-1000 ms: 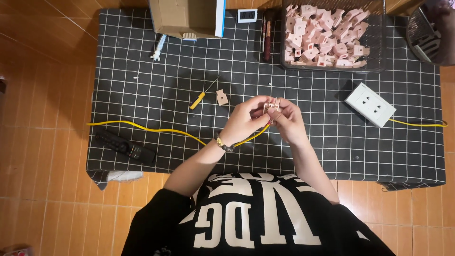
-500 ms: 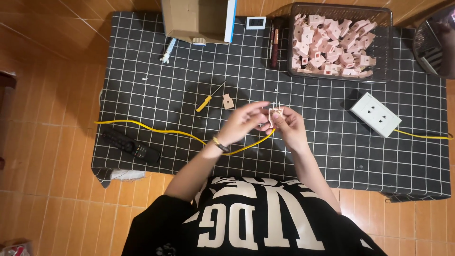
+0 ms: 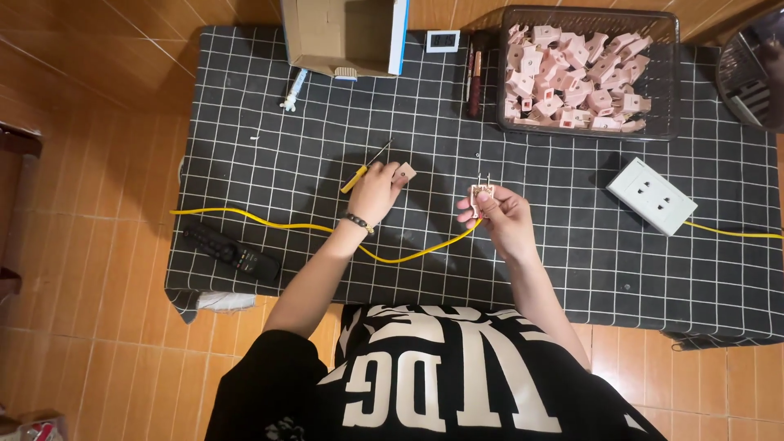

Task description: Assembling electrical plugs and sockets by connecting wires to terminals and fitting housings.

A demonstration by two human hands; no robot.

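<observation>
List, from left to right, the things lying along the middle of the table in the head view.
Black remote control → yellow-handled screwdriver → left hand → right hand holding a pink plug part → white socket block.

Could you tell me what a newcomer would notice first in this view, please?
Mid-table, the right hand pinches a small pink plug part with two metal prongs, on the end of a yellow cable that snakes left. The left hand reaches a pink piece beside a yellow-handled screwdriver. A basket of pink parts sits far right.
</observation>
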